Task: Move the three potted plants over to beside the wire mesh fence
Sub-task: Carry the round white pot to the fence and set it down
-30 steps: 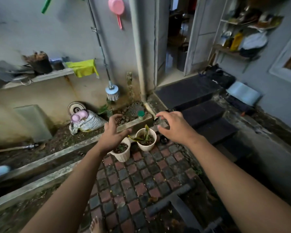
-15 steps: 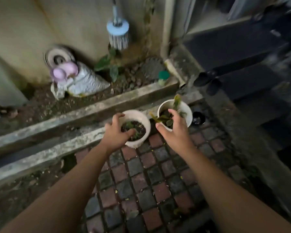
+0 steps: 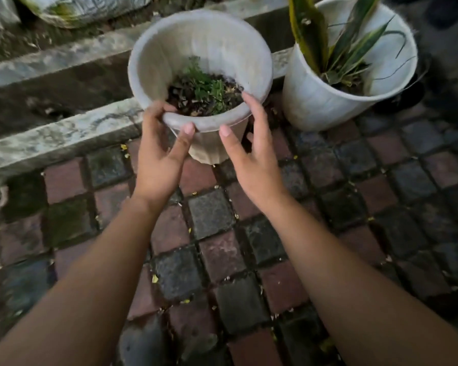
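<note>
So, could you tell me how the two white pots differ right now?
The left pot is tilted, gripped at its rim by the left hand and right hand; the right pot stands untouched. The left pot holds low green sprigs, the right pot tall striped leaves. Both are white and hold soil.

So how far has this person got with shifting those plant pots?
Barely started. Nothing looks moved yet: no wire fence is in view. In hand: the left hand and right hand hold the near rim of the small-leaved pot, which is tilted toward the camera. Left: the striped-leaf pot sits on the brick paving; a third pot isn't visible.
</note>
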Demonstrator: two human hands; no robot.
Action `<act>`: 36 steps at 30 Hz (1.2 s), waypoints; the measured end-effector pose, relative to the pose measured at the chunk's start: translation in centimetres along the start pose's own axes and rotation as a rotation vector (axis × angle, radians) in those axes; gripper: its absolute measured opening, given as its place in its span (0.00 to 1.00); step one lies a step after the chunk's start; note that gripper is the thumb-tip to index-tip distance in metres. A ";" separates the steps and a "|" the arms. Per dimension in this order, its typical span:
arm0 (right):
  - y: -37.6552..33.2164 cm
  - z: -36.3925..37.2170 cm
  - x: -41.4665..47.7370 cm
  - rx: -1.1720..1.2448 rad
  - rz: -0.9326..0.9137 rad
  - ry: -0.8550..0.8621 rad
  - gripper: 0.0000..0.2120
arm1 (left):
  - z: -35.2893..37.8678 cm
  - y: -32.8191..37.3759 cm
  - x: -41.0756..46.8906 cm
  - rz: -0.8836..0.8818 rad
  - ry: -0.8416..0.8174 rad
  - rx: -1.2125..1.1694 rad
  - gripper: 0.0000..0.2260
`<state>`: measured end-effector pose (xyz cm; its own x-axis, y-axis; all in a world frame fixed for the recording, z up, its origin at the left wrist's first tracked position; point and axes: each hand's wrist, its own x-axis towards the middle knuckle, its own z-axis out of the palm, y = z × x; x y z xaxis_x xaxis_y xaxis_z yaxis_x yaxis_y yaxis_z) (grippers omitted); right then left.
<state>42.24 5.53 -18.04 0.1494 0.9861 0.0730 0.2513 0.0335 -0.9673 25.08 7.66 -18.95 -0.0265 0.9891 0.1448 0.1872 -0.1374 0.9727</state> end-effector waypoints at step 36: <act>3.8 1.4 0.6 0.563 -0.031 0.004 0.29 | 0.1 0.8 1.6 0.080 0.141 -0.274 0.15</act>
<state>41.96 6.43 -22.04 0.1544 0.9825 0.1037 -0.2932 0.1458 -0.9449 25.26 9.16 -18.00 -0.1615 0.9602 0.2281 -0.0772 -0.2427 0.9670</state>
